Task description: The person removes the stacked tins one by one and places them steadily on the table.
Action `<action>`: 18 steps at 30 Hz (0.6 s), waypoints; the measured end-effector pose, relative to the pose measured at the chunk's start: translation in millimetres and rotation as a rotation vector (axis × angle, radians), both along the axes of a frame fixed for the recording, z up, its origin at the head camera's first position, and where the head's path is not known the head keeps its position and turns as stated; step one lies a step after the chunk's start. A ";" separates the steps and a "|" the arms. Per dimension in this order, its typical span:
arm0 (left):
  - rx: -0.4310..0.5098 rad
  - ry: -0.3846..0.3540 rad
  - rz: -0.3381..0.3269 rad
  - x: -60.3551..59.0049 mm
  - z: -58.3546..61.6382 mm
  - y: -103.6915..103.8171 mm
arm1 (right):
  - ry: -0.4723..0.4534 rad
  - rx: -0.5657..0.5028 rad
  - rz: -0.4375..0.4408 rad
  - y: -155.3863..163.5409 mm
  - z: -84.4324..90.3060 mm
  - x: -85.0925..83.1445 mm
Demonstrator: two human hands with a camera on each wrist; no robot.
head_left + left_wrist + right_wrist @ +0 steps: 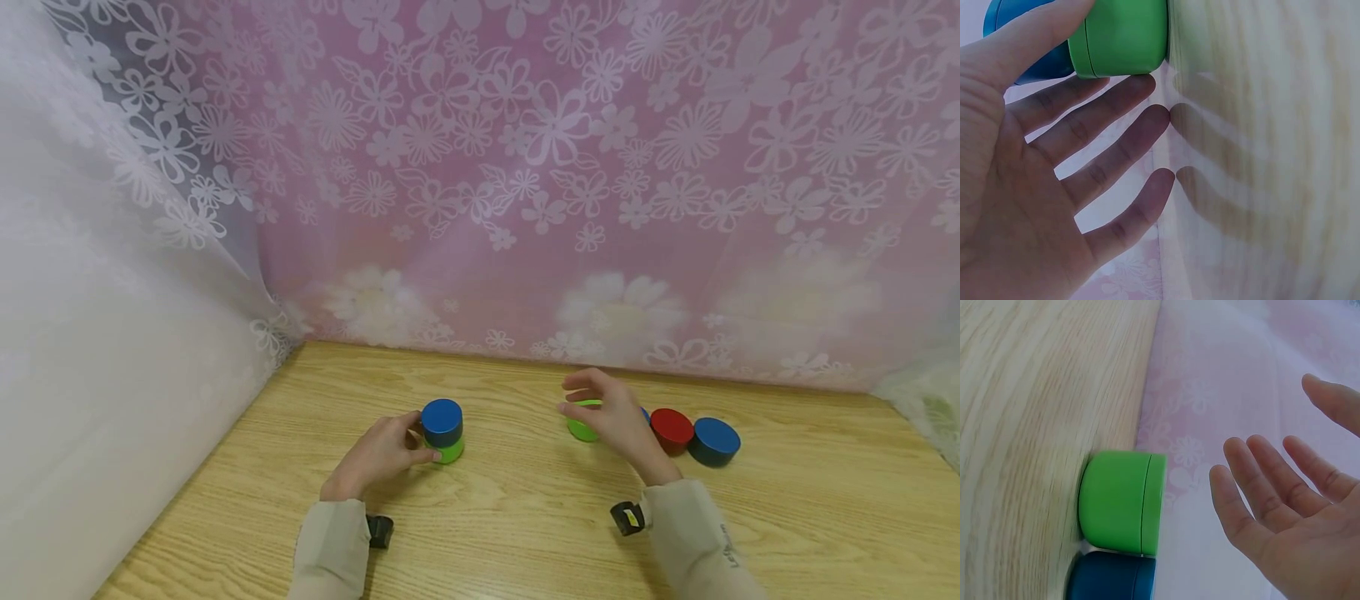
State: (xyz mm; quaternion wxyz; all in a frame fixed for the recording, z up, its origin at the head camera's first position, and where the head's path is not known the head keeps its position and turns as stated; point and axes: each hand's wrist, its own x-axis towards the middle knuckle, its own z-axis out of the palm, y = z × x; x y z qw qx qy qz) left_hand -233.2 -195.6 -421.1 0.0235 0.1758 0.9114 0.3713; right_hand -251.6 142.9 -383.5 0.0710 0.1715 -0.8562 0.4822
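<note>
On the wooden tabletop (525, 533) two small stacks and two loose pucks lie in a rough row in front of a pink flowered curtain (570, 167).

The left hand (378, 457) rests beside the left stack, a blue puck (442, 421) sitting upright on a green puck (452, 451). In the head view the thumb and fingertips touch the side of this stack low down, at the green puck. The left wrist view shows the fingers (1116, 140) nearly straight and spread, with the thumb lying along the green puck's wall; this grip is wide and relaxed, a light touch rather than a clasp.

The right hand (615, 421) hovers over a second green puck (581, 427), which sits on the tabletop just left of a red puck (672, 429). In the right wrist view the fingers (1260, 487) are gently bent and apart, clear of the green puck (1124, 501), so this grip is slack and has hold of nothing. The same view shows a dark blue puck (1113, 578) touching that green one; in the head view it is almost wholly hidden behind the hand.

Another blue puck (714, 441) lies just right of the red one, the two close or touching. Both forearms wear beige sleeves (330, 550), each with a small black device at the wrist.
</note>
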 end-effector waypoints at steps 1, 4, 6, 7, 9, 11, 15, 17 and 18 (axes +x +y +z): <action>0.003 -0.001 0.001 0.2 0.2 0.1 | -0.001 -0.005 0.009 -1.0 0.0 -0.3; 0.004 0.000 -0.003 0.6 0.9 0.4 | -0.013 -0.019 0.030 -4.4 0.6 -0.1; 0.004 0.002 -0.006 0.5 0.7 0.2 | -0.023 -0.024 0.035 -6.3 1.0 0.5; 0.006 0.003 -0.006 0.4 0.5 0.2 | -0.025 -0.024 0.037 -7.2 1.1 0.8; 0.005 0.004 -0.006 0.4 0.0 0.0 | -0.024 -0.025 0.044 -9.2 1.0 1.2; 0.004 0.002 -0.002 0.3 -0.3 0.0 | -0.019 -0.025 0.046 -11.1 0.5 1.4; 0.005 -0.002 0.002 0.6 -0.2 0.0 | -0.002 -0.031 0.057 -15.3 -1.8 0.1; 0.005 -0.003 0.002 0.7 0.0 0.0 | 0.003 -0.033 0.065 -17.7 -3.2 -0.9; 0.004 -0.003 0.001 0.6 0.1 0.0 | 0.003 -0.031 0.068 -19.0 -3.7 -1.0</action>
